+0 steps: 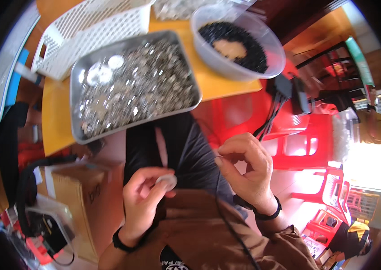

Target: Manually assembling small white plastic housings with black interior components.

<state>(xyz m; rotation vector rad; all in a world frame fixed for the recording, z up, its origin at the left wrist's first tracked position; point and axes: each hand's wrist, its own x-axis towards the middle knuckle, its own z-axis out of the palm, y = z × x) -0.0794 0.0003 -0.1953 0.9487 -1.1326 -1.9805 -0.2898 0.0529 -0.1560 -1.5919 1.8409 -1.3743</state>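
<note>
Over my lap, my left hand (147, 195) is closed on a small round whitish disc (167, 181), pinched between thumb and fingers. To its right, my right hand (246, 166) is raised with thumb and forefinger almost together. Something thin seems to be between those fingertips, too small to make out. Beyond both hands, a metal tray (195, 96) full of small shiny metal pieces sits on the yellow tabletop (55, 121). Several bright white discs (102, 72) lie at its far left corner. Neither hand touches the tray.
A clear plastic bowl (276, 63) of small black parts stands right of the tray. Behind the tray is a white perforated basket (87, 31). A cardboard box (82, 198) stands at lower left. Red plastic stools (298, 148) and black cables (271, 114) are on the right. Other people are farther right.
</note>
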